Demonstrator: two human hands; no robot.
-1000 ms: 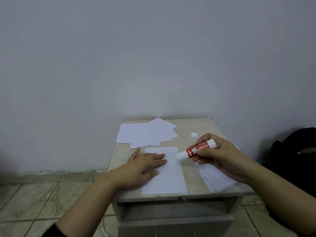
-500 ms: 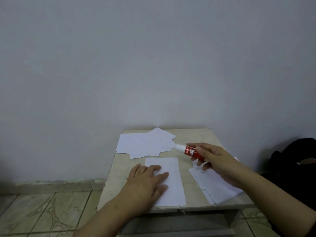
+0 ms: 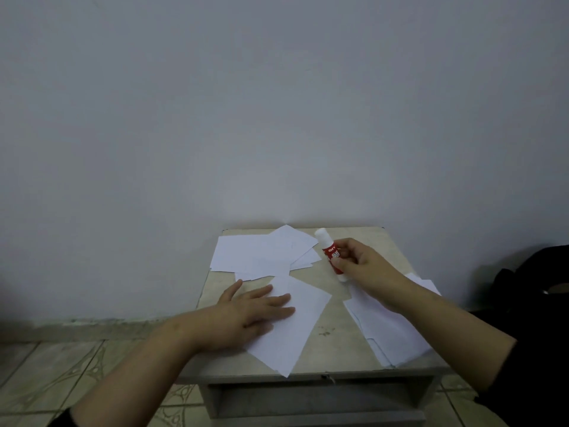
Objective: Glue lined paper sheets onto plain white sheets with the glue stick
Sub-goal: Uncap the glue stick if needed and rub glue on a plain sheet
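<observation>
White rectangular paper sheet point(image 3: 292, 325) lay skewed on the small beige tabletop point(image 3: 335, 343), near corner overhanging; left hand point(image 3: 255, 312) pressed it flat-fingered; right hand point(image 3: 363, 263) gripped the red-and-white cylindrical glue stick point(image 3: 330, 252), far right.

The scene is seen from a single wide-angle camera worn on the head, aimed forward and somewhat downward. A pale wall point(image 3: 277, 103) fills the upper half of the frame, so the view is pitched only slightly down. The small table point(image 3: 332, 355) is framed low and right of centre, close to the camera, with both forearms entering from the bottom edge. Tiled floor point(image 3: 61, 365) is seen at lower left. No second view is provided.
</observation>
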